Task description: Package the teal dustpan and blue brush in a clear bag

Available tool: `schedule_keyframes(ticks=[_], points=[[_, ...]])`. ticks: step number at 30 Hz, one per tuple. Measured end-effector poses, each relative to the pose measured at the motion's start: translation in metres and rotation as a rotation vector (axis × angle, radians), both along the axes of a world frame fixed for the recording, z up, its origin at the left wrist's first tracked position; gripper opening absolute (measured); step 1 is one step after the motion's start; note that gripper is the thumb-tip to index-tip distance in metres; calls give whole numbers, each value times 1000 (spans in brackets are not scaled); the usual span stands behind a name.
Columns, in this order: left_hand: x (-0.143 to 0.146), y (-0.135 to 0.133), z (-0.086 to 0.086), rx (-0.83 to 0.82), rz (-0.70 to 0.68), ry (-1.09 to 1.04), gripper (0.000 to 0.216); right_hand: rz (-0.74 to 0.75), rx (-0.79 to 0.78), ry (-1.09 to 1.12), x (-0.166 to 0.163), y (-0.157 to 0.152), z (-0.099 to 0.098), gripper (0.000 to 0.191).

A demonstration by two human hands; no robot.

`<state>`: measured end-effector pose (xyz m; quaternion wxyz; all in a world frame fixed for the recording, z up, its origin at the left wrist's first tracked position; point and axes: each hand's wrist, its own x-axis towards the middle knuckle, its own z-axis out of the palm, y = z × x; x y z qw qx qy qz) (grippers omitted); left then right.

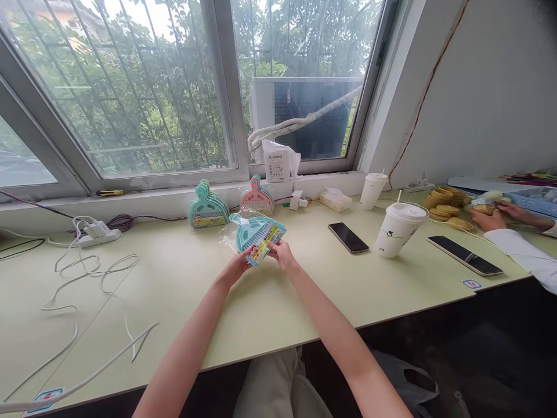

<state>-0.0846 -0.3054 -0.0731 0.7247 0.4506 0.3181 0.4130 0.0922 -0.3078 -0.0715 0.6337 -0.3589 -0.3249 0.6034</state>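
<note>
Between my two hands, a teal mini dustpan-and-brush set (251, 231) in clear wrap is tilted above the table, its printed yellow and blue label facing up. My left hand (237, 268) grips its lower left corner. On the right edge, by the label, my right hand (281, 254) has its fingers closed. Loose clear film sticks out on the set's left side. Behind it, a stack of similar teal sets (208, 206) leans against the window ledge, and beside that stands a pink set (256, 196).
A phone (348, 237), a lidded white cup (398, 231) and a second phone (465, 255) lie to the right. Tangled white cables (89, 273) and a power strip (96, 235) occupy the left. At far right another person's hands (489, 219) hold a small object near yellow-brown pieces (444, 212).
</note>
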Motion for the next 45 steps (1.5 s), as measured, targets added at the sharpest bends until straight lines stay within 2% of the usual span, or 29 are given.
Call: schedule_keyframes(ticks=[3, 5, 11, 17, 21, 26, 30, 36, 41, 45], points=[[-3, -1, 0, -5, -112, 33, 47, 25, 20, -12, 3, 0, 4, 17], [-2, -1, -1, -3, -121, -13, 47, 20, 38, -3, 4, -1, 6, 17], [0, 9, -1, 94, 222, -201, 46, -12, 31, 43, 0, -2, 5, 15], [5, 8, -4, 46, 232, -151, 40, -19, 22, -23, -4, -4, 3, 14], [9, 2, 3, 69, 268, -231, 39, -64, 18, 37, -5, -4, 4, 14], [15, -7, 11, 100, 161, -177, 41, -57, 28, 74, -6, -5, 5, 20], [20, -13, 9, 66, 117, -64, 46, -66, 20, 39, -4, -5, 5, 19], [21, -14, 6, 79, 80, -32, 48, -113, 56, 82, -5, -4, 4, 25], [25, -10, 3, 106, 208, 11, 53, -133, 84, 115, -13, -7, 1, 27], [29, -10, 2, 149, 340, 99, 58, -99, 27, 139, -13, -7, 1, 20]])
